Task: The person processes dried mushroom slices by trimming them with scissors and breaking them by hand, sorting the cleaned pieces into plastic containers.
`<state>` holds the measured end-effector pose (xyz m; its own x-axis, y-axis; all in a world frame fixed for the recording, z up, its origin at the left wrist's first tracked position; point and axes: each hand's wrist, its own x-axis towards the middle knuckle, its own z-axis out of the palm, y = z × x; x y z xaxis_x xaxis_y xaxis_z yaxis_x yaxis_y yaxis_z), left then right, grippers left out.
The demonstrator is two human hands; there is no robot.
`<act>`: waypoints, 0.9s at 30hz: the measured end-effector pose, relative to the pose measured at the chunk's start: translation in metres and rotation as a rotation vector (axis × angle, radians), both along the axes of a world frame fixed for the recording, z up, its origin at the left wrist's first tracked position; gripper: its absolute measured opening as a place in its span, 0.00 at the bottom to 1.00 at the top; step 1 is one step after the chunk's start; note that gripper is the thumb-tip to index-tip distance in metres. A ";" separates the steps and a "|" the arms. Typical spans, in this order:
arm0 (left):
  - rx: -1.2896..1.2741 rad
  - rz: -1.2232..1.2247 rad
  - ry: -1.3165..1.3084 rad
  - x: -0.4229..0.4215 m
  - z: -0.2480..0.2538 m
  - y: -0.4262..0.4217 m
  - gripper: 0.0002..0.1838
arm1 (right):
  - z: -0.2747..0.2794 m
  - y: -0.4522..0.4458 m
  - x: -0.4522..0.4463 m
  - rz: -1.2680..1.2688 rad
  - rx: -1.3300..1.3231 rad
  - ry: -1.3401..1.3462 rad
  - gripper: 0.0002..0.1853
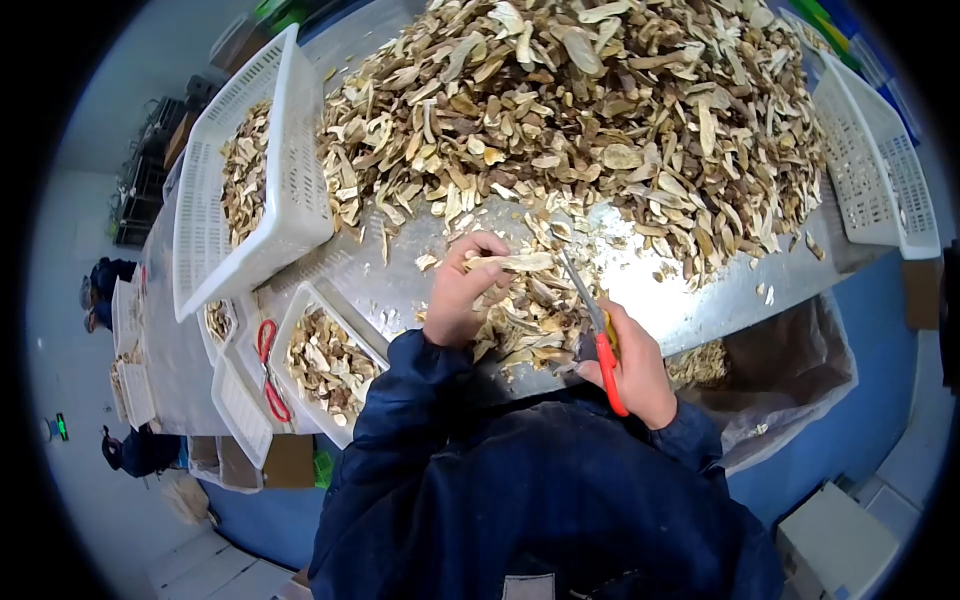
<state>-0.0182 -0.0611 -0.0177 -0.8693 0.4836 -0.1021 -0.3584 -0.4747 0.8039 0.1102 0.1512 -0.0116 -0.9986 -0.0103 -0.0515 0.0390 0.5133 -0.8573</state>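
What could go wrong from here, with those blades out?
The scissors in the right hand point toward the dried slice held in the left hand; a slip might nick those fingers. The small pile under the hands lies close to the table's near edge, so pieces could get brushed off. The big heap beyond is loosely stacked and might slide toward the hands.

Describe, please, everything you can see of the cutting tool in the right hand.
The cutting tool looks like scissors, with a slender, grey, metallic-looking blade, a red handle and a yellow part beside it. The right hand grips the handle; the blade points forward, its tip close to a pale slice. Whether they touch, or how far the blades stand open, is unclear.
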 end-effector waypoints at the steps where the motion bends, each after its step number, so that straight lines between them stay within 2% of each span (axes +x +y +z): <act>1: -0.042 0.006 -0.009 0.003 0.002 0.001 0.09 | 0.003 -0.003 -0.002 -0.006 0.028 0.000 0.38; 5: -0.128 -0.002 -0.018 0.005 0.007 -0.001 0.09 | -0.001 -0.002 0.000 0.034 0.163 -0.118 0.34; 8: -0.055 -0.045 -0.109 0.004 0.003 -0.008 0.10 | -0.004 -0.003 0.003 0.054 0.239 -0.121 0.30; 10: -0.025 -0.028 -0.150 0.003 0.001 -0.017 0.10 | -0.020 0.000 0.009 -0.012 0.286 -0.026 0.28; 12: -0.054 0.072 -0.160 0.008 0.003 -0.029 0.10 | -0.028 0.003 0.004 -0.092 0.212 0.031 0.25; 13: 0.019 0.049 -0.180 0.008 0.002 -0.044 0.09 | -0.026 0.005 0.000 -0.161 0.129 0.037 0.24; 16: -0.144 0.333 -0.159 0.021 0.020 -0.096 0.09 | -0.024 0.011 -0.009 -0.337 0.007 0.072 0.21; 18: -0.342 0.617 -0.052 0.033 0.021 -0.133 0.08 | -0.055 0.033 -0.009 -0.377 0.011 0.095 0.19; 19: -0.498 0.740 0.005 0.036 0.020 -0.149 0.08 | -0.057 0.034 -0.011 -0.391 0.002 0.120 0.19; 20: -0.610 0.799 -0.067 0.044 0.025 -0.171 0.06 | -0.058 0.034 -0.015 -0.406 -0.006 0.145 0.18; 21: -0.766 0.881 0.063 0.047 0.019 -0.193 0.05 | -0.060 0.034 -0.018 -0.423 -0.016 0.170 0.18; 22: -0.929 1.008 0.040 0.051 0.025 -0.207 0.05 | -0.063 0.035 -0.019 -0.418 -0.015 0.162 0.18; 24: -1.019 1.084 0.095 0.057 0.028 -0.238 0.06 | -0.068 0.038 -0.022 -0.410 -0.013 0.155 0.19; 26: -1.032 1.104 0.025 0.062 0.030 -0.254 0.08 | -0.069 0.036 -0.024 -0.411 -0.013 0.157 0.19; 27: -1.064 1.050 0.029 0.065 0.027 -0.259 0.08 | -0.069 0.036 -0.025 -0.410 -0.011 0.159 0.19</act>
<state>0.0472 -0.3205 0.0091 -0.7722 -0.6347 0.0275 -0.2123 0.2985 0.9305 0.0850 0.1872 -0.0805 -0.9158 0.3887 0.1011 0.1045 0.4738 -0.8744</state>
